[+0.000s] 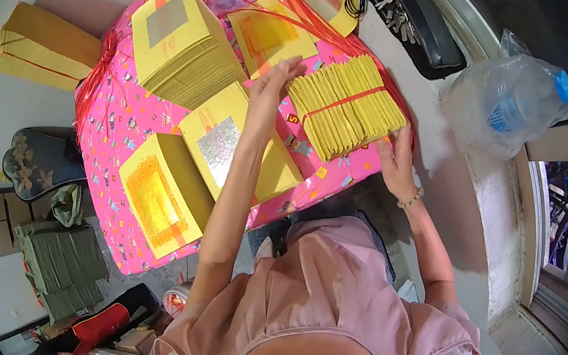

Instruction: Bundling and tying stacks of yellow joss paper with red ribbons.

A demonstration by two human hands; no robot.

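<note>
On the pink patterned table cover (108, 103) lies a bundle of folded yellow paper (347, 106), its many folds tied round with a red strip. My right hand (396, 163) has its fingers and thumb at the bundle's near right corner, gripping it. Beside the far left corner is my left hand (269, 87), fingers stretched out and nothing seen in them; whether the fingertips touch the bundle I cannot tell. Left of it stand a tall stack of yellow paper (189, 53), a silver-patched stack (220, 140) and a gold-patched stack (158, 192).
Red plastic strips (321, 27) trail along the far edge over loose yellow sheets (271, 40). A black case with keys (424, 26) and a bagged bottle (511, 108) rest at right. A dark chair (44, 164) stands left; a person in red and black (104, 327) is lower left.
</note>
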